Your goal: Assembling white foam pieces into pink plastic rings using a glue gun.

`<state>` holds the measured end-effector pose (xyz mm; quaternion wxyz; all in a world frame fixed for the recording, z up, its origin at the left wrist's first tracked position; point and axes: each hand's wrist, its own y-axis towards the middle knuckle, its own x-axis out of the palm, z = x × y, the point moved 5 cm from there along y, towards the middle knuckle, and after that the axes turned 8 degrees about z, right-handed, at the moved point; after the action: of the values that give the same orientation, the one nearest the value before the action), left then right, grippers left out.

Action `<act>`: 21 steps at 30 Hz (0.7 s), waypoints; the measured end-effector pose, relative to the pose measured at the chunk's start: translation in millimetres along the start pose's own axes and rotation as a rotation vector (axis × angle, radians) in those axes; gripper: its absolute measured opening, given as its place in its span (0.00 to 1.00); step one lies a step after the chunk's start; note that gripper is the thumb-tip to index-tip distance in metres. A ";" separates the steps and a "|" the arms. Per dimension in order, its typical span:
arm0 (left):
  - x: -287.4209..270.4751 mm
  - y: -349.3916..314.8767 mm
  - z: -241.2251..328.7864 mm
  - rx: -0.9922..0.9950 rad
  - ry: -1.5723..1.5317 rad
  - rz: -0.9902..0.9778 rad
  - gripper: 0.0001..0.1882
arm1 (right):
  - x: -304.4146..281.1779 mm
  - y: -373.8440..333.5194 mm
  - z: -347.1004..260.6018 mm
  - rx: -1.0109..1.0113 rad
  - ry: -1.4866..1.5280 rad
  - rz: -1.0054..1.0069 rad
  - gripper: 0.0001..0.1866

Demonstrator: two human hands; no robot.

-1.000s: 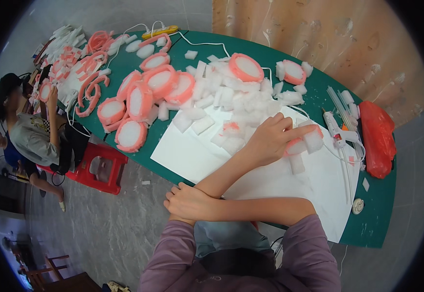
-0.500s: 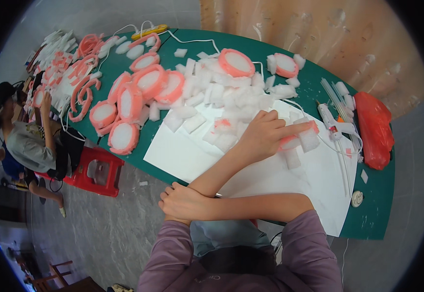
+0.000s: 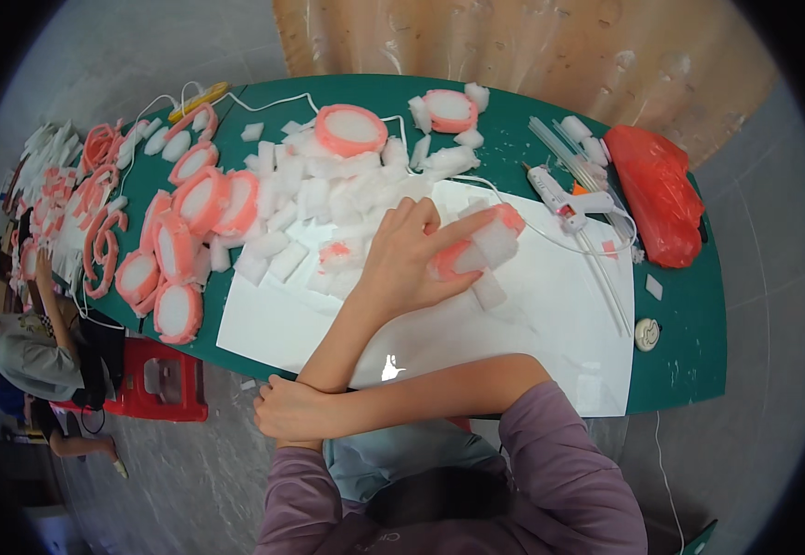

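My left hand (image 3: 411, 264) is over a white sheet (image 3: 541, 324). Its index finger stretches along a small pink-and-white foam piece (image 3: 493, 242), and the thumb is spread out on its near side. The other fingers are bent. Part of the pink foam (image 3: 450, 262) shows between thumb and index finger. My right arm crosses over the left, and my right hand (image 3: 299, 407) is wrapped round my left forearm (image 3: 333, 347). Beyond the left hand lies a heap of white foam blocks (image 3: 314, 199).
Pink foam rings with white oval centres (image 3: 202, 199) cluster at left on the green table (image 3: 684, 361). At right are a white glue gun (image 3: 555, 196), clear glue sticks (image 3: 559, 148), a red plastic bag (image 3: 654, 199) and a small round white object (image 3: 646, 335). Another person (image 3: 37, 347) sits at far left.
The whole view has shifted, so the table's contents appear farther left. My left thumb has spread away from the index finger. The right hand stays on the left forearm.
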<state>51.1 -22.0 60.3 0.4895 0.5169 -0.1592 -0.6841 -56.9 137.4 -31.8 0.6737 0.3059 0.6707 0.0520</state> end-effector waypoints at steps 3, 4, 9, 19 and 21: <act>1.2 0.3 -3.7 -0.045 0.003 0.002 0.33 | 0.1 0.3 -0.6 0.004 0.017 -0.009 0.08; 2.0 0.2 -5.1 -0.063 -0.008 -0.005 0.33 | -0.6 0.7 0.0 0.011 0.012 0.003 0.08; 5.8 -0.5 -8.1 -0.095 -0.037 0.002 0.32 | -1.1 1.3 1.6 0.003 0.033 0.012 0.08; 6.9 -1.7 -10.2 -0.118 -0.083 0.033 0.32 | -4.2 2.8 4.3 -0.020 0.071 -0.053 0.07; 6.2 -2.2 -10.6 -0.122 -0.078 0.046 0.32 | -4.5 3.0 4.0 -0.020 0.064 -0.052 0.07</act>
<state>59.2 -23.1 50.9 0.5290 0.4552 -0.1479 -0.7008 -52.6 136.3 -26.8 0.6561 0.2795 0.6991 0.0510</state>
